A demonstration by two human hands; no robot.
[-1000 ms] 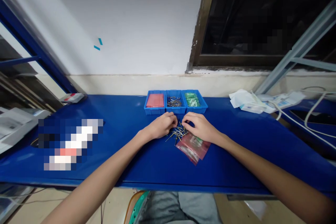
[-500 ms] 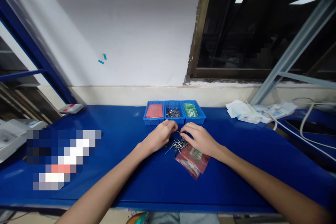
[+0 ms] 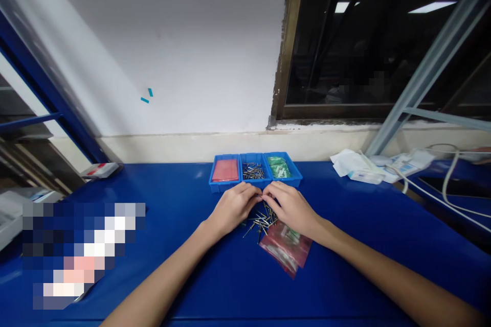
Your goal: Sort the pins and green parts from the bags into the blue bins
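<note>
My left hand (image 3: 236, 208) and my right hand (image 3: 292, 209) meet fingertip to fingertip just in front of the blue bins. Both are closed in a pinch on a small thin metal piece, seemingly a blind rivet (image 3: 261, 195), mostly covered by the fingers. Under them lies a loose pile of blind rivets (image 3: 262, 221) on the blue table (image 3: 215, 286). Red plastic bags (image 3: 276, 251) with small contents rest below my right wrist, partly hidden by it.
Three joined blue bins hold red bags (image 3: 225, 170), more rivets (image 3: 253, 171) and green packets (image 3: 279, 167). White packages (image 3: 358, 166) and cables (image 3: 447, 184) lie at the right. A pixelated area covers the left of the table; a small box (image 3: 101, 170) stands behind it.
The view has tilted up slightly, so the table sits lower in the picture. My two hands have come closer together, and their fingertips now meet at the small metal piece.
</note>
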